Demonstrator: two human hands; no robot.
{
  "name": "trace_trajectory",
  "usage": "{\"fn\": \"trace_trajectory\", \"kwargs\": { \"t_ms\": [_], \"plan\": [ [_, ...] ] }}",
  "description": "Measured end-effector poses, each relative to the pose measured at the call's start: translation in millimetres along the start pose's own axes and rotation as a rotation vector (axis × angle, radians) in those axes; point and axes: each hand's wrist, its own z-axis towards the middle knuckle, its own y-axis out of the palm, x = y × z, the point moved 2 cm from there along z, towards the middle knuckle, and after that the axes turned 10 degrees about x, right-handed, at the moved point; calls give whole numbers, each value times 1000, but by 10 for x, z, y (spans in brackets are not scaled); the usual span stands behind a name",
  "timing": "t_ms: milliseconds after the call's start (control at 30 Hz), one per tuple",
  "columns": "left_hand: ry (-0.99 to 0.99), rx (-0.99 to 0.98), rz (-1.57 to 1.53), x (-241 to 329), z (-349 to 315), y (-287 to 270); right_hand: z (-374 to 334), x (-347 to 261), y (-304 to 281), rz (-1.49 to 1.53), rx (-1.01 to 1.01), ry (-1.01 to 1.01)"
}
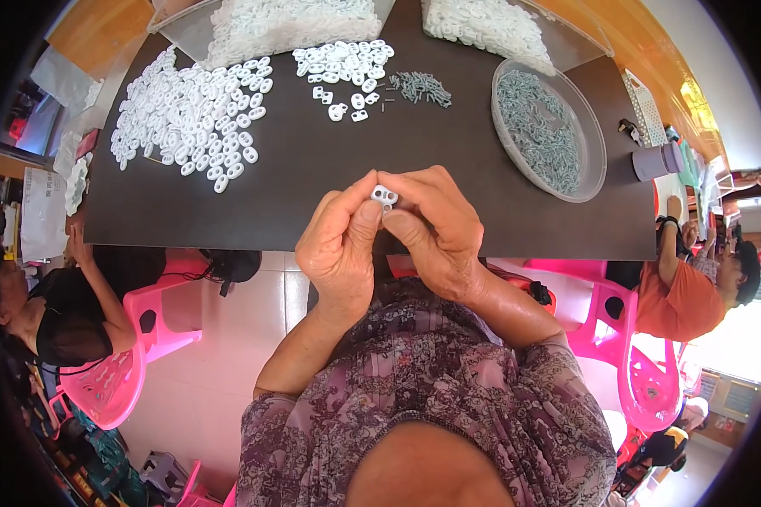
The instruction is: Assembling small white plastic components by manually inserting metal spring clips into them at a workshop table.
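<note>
Beside the dark table (313,169), a sheet (44,211) bears print, while above the table's near edge the left hand (338,245) and right hand (441,237) clamp thumbs and forefingers on a small white holed piece (385,195).

Tabletop (465,160) layout by the clock, 12 pointing away from the person

A small part (385,191) sits at the centre, between the fingertips of the left hand (338,241) and right hand (438,232). On the table, a broad heap of parts (186,118) lies at 10 o'clock, a smaller cluster (342,61) just before 12, and a pin pile (423,89) just past 12. Behind them stand a filled bin (182,38) at 11 and a second bin (577,46) at 1. At 2, a round tray (596,152) holds more pins (537,131); a jar (655,161) is near it, just short of 3. Off the table, chairs stand at 8 (101,395) and 4.
</note>
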Motion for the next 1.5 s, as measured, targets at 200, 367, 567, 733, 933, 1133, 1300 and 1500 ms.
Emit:
{"fn": "trace_trajectory", "kwargs": {
  "t_ms": [200, 367, 567, 733, 933, 1133, 1300, 1500],
  "plan": [
    [-49, 3, -135, -82, -31, 3, -33, 71, 14, -55, 20, -108],
    [-151, 45, -251, -72, -52, 23, -32, 45, 59, -82, 46, -177],
    [-230, 59, -365, -94, -71, 34, -48, 68, 83, -91, 53, -209],
    [-253, 79, -425, -84, -93, 55, -45, 71, 90, -96, 79, -268],
    [-235, 72, -391, -125, -87, 58, -50, 106, 97, -100, 94, -286],
    [-293, 135, -391, -118, -80, 47, -27, 46, 114, -102, 86, -129],
    [-285, 122, -387, -67, -69, 41, -27, 54, 115, -30, 80, -105],
    [-277, 115, -351, -34, -64, 57, -44, 81, 120, -51, 124, -161]
  ]
}}
